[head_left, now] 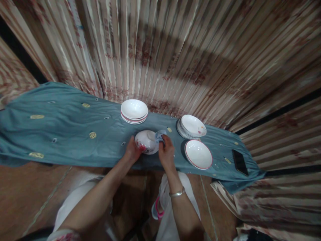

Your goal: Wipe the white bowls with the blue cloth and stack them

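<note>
My left hand grips the left edge of a white bowl with a red and dark floral pattern. The bowl is tipped so that its underside and foot ring face me. A light blue cloth is bunched in the fingers of my right hand, pressed against the bowl's right side. Behind the bowl, to the left, rises a stack of white bowls, some with red rims. On the right stand another stack with floral decoration and, nearer me, a red-rimmed bowl or shallow stack.
A teal cloth with yellow pineapple prints covers the long narrow table. A black phone lies near its right end. Pleated patterned curtains hang close behind and to the right. My legs are under the front edge.
</note>
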Motion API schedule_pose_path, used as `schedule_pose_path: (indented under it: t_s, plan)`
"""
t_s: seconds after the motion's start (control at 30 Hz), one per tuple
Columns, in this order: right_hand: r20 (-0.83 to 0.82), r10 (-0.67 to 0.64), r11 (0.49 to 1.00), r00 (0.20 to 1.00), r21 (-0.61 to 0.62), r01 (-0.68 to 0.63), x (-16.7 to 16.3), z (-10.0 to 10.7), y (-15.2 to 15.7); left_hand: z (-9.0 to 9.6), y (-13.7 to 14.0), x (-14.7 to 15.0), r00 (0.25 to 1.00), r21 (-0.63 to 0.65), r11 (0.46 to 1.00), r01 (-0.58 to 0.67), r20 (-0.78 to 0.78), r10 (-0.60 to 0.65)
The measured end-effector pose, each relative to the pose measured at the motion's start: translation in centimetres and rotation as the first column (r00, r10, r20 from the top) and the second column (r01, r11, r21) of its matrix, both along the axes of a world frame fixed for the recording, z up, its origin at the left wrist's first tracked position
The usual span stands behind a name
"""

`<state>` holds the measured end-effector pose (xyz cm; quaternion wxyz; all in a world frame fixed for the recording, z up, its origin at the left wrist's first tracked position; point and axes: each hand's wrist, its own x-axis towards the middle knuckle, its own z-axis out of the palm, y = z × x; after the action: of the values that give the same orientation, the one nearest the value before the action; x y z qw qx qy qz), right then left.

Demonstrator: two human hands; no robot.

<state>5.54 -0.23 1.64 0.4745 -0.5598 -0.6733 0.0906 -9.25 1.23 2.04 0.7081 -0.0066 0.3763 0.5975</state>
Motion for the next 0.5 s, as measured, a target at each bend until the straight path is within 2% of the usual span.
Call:
schedule_pose_path:
  t_s: [0.1,0.23,0.37,0.5]
  plan:
    - [0.183,0.079,0.996,0.98,-0.051,-0.071,-0.8,0.2,1.5,-0.4,0.2,0.2,0.999,0.021,1.0,-0.003,-0.037,0.003]
    - [0.39,0.189,0.978,0.901,-0.153,-0.139,-2.5,0.9,2.0,-1.0,0.3,0.1,1.0,0.023,1.0,0.011,-0.015,-0.011]
    - [0.416,0.214,0.969,0.884,-0.202,-0.139,-3.1,1.5,1.8,-1.6,0.2,-0.1,1.0,-0.009,1.0,-0.002,-0.011,0.002]
    - [0.372,0.279,0.954,0.885,-0.216,-0.21,-2.5,1.3,1.7,-1.6,0.1,-0.1,1.0,-0.009,1.0,-0.011,0.0,0.011]
